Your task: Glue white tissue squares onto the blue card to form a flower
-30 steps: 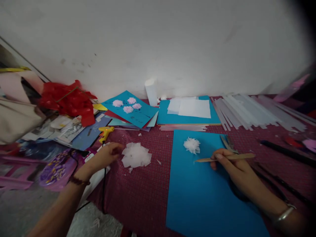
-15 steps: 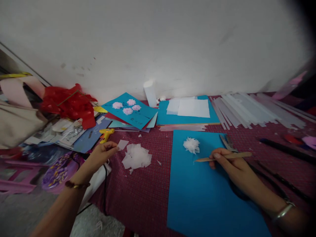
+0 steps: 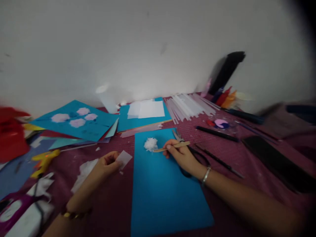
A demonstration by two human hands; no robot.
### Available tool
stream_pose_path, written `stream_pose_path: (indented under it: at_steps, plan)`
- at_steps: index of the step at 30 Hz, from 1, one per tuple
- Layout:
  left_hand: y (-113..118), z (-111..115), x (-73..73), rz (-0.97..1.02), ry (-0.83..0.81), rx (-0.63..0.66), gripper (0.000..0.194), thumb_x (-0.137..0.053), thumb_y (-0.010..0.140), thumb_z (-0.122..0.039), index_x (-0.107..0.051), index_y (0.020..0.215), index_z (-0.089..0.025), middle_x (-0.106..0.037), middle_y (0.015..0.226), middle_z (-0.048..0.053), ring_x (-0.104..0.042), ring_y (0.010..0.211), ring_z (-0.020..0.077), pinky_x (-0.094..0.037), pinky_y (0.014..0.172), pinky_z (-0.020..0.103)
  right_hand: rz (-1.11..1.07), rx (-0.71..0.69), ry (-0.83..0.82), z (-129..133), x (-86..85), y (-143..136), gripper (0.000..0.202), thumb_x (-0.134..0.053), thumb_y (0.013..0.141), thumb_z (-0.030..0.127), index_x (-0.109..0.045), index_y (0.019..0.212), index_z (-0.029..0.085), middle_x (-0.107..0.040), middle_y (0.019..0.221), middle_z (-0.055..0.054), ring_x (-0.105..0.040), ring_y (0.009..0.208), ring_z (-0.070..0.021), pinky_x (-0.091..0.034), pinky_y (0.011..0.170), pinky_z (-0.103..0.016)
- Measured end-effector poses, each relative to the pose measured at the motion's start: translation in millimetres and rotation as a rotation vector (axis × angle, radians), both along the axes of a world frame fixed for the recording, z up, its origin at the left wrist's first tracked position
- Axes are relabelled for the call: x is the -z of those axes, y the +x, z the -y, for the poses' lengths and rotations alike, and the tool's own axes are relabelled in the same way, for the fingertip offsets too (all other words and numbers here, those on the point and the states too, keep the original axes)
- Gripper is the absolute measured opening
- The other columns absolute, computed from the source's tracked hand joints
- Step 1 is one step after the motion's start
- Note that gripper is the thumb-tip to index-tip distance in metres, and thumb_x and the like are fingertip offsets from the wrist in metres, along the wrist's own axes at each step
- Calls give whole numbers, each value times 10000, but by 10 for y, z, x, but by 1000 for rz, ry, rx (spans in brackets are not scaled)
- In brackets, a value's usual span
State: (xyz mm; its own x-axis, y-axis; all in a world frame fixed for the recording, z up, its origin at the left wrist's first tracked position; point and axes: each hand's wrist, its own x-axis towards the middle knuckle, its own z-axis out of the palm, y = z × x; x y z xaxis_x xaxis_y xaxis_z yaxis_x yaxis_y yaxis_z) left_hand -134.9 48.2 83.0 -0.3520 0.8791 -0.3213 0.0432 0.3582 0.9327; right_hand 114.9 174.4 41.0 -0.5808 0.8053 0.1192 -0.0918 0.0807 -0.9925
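Note:
My left hand [image 3: 110, 163] pinches a small white paper square [image 3: 125, 158] by its edge, just left of a blue sheet [image 3: 163, 197]. Partly behind my left wrist lies a pile of similar paper pieces [image 3: 84, 171]. My right hand [image 3: 181, 157] is over the upper right of the blue sheet, closed around a thin wooden stick [image 3: 183, 144]. The stick's pointed tip is beside a ruffled white paper flower [image 3: 150, 144] on the sheet; whether they touch I cannot tell. Dark-handled scissors [image 3: 177, 134] lie partly under my right hand.
A yellow glue gun [image 3: 45, 161] lies at left, near a blue card with several pale flowers [image 3: 74, 128]. White sheets [image 3: 151, 109] and translucent strips [image 3: 187, 107] lie at the back. Right of my hand are a black pen [image 3: 217, 134] and a dark phone-like slab [image 3: 278, 163].
The view has swung right, bringing more of the table's right side in. My left hand has carried the paper square from beside the pile toward the blue sheet. My right hand keeps the stick near the flower.

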Motion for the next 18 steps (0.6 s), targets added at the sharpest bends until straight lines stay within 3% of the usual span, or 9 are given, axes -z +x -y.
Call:
stream_pose_path:
  at_steps: [4, 8, 12, 18]
  plan:
    - [210, -389, 9, -162, 40, 0, 205, -692, 612, -301, -530, 684, -198, -464, 575, -73, -358, 467, 68, -282, 419, 182, 15, 60, 67, -72, -17, 11, 170, -487, 896, 337, -544, 820, 196, -582, 691, 10, -572, 665, -144, -454, 625, -292]
    - [278, -649, 48, -118, 125, 27, 156, -676, 634, -290, -617, 736, -186, -466, 557, -59, -363, 479, 73, -266, 441, 194, 130, 56, 155, -133, -43, 34, 166, -477, 880, 214, -549, 734, 181, -587, 654, 8, -564, 629, -134, -431, 606, -275]
    - [309, -723, 189, -23, 113, -18, 221, -697, 639, -358, -630, 770, -193, -499, 558, -51, -418, 495, 94, -301, 462, 207, 152, 44, 186, -159, -28, 5, 207, -469, 883, 183, -551, 693, 176, -593, 686, 5, -574, 660, -128, -441, 631, -269]
    - [209, -674, 352, -27, 89, 51, 185, -678, 691, -335, -641, 794, -186, -564, 621, -46, -466, 567, 82, -358, 522, 171, 93, -21, 110, -210, 27, -94, 178, -488, 884, 196, -582, 734, 177, -615, 744, -6, -616, 715, -135, -477, 645, -270]
